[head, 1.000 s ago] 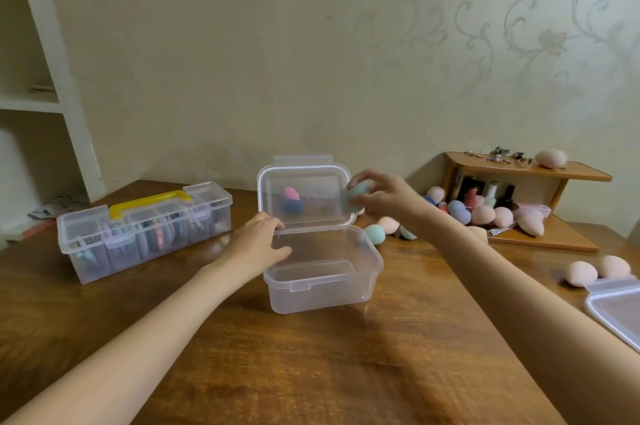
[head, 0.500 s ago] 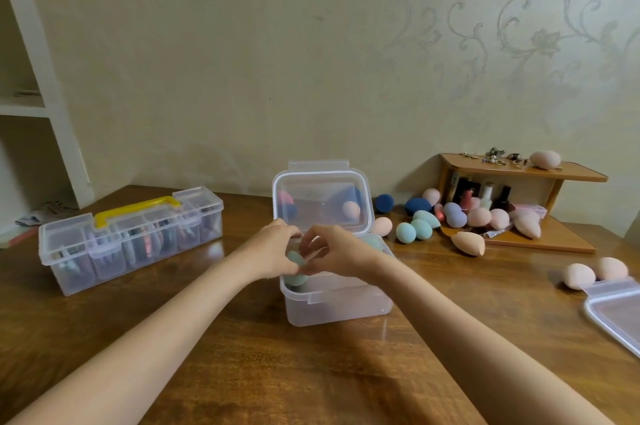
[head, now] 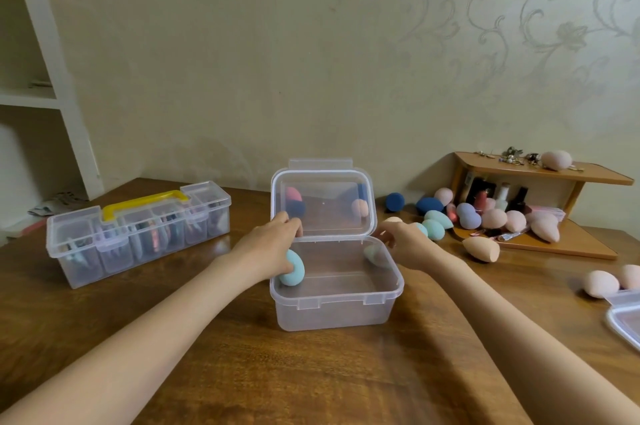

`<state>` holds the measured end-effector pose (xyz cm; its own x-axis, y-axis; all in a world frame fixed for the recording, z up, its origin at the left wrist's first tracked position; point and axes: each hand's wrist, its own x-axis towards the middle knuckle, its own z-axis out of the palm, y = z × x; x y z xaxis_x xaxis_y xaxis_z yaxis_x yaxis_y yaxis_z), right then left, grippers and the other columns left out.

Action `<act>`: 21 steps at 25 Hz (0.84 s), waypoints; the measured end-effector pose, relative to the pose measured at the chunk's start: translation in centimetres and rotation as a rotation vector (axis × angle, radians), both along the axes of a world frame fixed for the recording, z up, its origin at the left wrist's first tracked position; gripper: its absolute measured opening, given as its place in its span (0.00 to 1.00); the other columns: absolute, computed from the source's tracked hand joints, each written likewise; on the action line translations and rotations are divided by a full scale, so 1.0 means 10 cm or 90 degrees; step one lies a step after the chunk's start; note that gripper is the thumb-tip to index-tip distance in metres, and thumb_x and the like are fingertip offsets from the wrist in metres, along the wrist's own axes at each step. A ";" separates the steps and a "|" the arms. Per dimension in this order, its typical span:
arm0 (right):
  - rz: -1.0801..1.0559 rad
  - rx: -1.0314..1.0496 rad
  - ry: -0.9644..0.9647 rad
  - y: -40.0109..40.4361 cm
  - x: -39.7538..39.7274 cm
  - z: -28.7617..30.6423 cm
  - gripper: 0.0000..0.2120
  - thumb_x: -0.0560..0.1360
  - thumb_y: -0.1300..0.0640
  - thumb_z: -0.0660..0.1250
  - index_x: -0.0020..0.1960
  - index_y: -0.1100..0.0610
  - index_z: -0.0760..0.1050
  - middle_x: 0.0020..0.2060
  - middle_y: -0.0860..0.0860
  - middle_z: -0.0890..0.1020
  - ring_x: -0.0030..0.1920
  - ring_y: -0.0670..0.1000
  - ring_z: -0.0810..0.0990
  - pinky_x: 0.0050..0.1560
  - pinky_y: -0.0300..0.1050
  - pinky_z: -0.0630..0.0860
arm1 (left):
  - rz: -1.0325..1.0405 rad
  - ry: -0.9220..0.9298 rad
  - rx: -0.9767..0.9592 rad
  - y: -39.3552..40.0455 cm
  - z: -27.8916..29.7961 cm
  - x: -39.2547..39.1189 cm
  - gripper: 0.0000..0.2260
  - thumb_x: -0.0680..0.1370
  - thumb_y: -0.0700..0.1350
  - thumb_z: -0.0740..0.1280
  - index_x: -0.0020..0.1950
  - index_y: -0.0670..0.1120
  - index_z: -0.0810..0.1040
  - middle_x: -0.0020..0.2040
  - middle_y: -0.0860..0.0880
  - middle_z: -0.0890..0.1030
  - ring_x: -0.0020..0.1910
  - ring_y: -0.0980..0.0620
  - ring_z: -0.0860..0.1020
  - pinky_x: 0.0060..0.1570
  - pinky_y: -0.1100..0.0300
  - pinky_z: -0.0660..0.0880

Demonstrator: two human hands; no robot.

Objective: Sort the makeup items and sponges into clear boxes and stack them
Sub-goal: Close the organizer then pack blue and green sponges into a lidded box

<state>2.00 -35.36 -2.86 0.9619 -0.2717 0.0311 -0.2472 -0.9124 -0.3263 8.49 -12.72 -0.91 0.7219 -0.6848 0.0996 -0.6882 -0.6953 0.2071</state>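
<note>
Dark wood table (head: 311, 372), glossy grain, set against a pale wall w/ raised scroll-and-flower pattern on the right side. White shelf unit (head: 52, 99) at far left, some papers at its foot.

Center: clear box (head: 337, 289) w/ hinged lid (head: 323, 205) standing upright behind it. Inside, a teal sponge (head: 291, 268) leans on the left wall; a 2nd teal sponge (head: 375, 255) sits at the right wall, blurred through the plastic.

Left hand (head: 268, 248) is at the box's back-left corner, fingers curled onto the lid's lower edge, palm just beside the left sponge; whether it grips the lid or only touches it, can't tell. Right hand (head: 403, 246) is at the box's right rim, fingers loosely bent, nothing plainly held.

Left of the box: long clear organizer (head: 138, 234) w/ yellow handle (head: 145, 205), lid down, compartments holding mixed items, too blurred to ID.

Right: small wooden two-tier stand (head: 540, 213); bottles under the top tier, jewelry bits and a peach sponge (head: 556, 160) on top. Loose sponges (head: 464, 217) clustered on the table by the stand: navy, teal, lilac, pink, peach. One peach sponge lies apart, nearer the box. Two more peach ones at far right, touching another clear lid (head: 627, 320) at the frame edge.

No readable writing or brand marks anywhere; bottle labels too small.
</note>
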 end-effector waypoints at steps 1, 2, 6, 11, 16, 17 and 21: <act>0.005 -0.013 0.006 0.02 -0.01 0.02 0.16 0.75 0.62 0.66 0.62 0.57 0.74 0.58 0.55 0.78 0.51 0.48 0.76 0.48 0.36 0.74 | 0.000 -0.005 0.004 0.01 0.00 -0.01 0.17 0.73 0.41 0.70 0.59 0.47 0.69 0.56 0.49 0.69 0.52 0.49 0.75 0.45 0.60 0.74; 0.004 -0.027 -0.010 0.02 -0.02 0.06 0.16 0.75 0.61 0.67 0.62 0.58 0.74 0.57 0.55 0.79 0.51 0.49 0.77 0.48 0.36 0.74 | 0.001 -0.011 0.009 0.02 0.00 -0.02 0.17 0.73 0.41 0.70 0.59 0.47 0.69 0.56 0.49 0.70 0.52 0.49 0.76 0.46 0.59 0.75; -0.088 0.112 -0.312 0.00 -0.18 0.50 0.15 0.71 0.61 0.71 0.57 0.59 0.74 0.50 0.52 0.79 0.46 0.48 0.76 0.43 0.39 0.73 | 0.017 -0.047 0.008 -0.02 -0.01 -0.06 0.18 0.73 0.44 0.71 0.60 0.47 0.70 0.56 0.50 0.72 0.51 0.49 0.76 0.47 0.60 0.76; 0.112 0.046 -0.102 0.62 -0.30 0.38 0.07 0.70 0.59 0.72 0.45 0.56 0.76 0.44 0.49 0.80 0.46 0.49 0.80 0.46 0.39 0.78 | -0.003 -0.086 -0.006 -0.19 0.01 -0.18 0.19 0.74 0.46 0.70 0.62 0.48 0.69 0.59 0.50 0.74 0.56 0.49 0.74 0.46 0.61 0.73; 0.087 -0.061 -0.104 0.74 -0.19 0.11 0.05 0.73 0.60 0.69 0.47 0.61 0.79 0.48 0.55 0.83 0.42 0.49 0.77 0.43 0.37 0.72 | -0.067 -0.098 -0.049 -0.23 0.00 -0.24 0.18 0.75 0.43 0.69 0.62 0.50 0.67 0.61 0.49 0.73 0.60 0.50 0.70 0.53 0.61 0.70; 0.098 -0.077 -0.093 0.75 -0.18 0.12 0.07 0.74 0.61 0.67 0.49 0.62 0.80 0.49 0.55 0.83 0.43 0.50 0.79 0.45 0.36 0.72 | -0.097 -0.071 -0.056 -0.23 -0.01 -0.22 0.17 0.75 0.41 0.68 0.61 0.51 0.68 0.61 0.50 0.73 0.60 0.51 0.71 0.53 0.62 0.69; 0.152 0.011 -0.011 0.66 -0.19 0.21 0.10 0.76 0.59 0.66 0.54 0.59 0.81 0.50 0.53 0.84 0.42 0.45 0.80 0.47 0.32 0.73 | -0.139 0.004 -0.028 -0.25 -0.03 -0.09 0.18 0.76 0.38 0.65 0.65 0.51 0.73 0.65 0.52 0.69 0.64 0.51 0.67 0.61 0.60 0.68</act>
<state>0.06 -28.77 -0.72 0.9983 -0.0377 0.0446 -0.0200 -0.9383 -0.3452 7.56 -15.25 -1.25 0.5570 -0.8206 0.1282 -0.8204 -0.5197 0.2385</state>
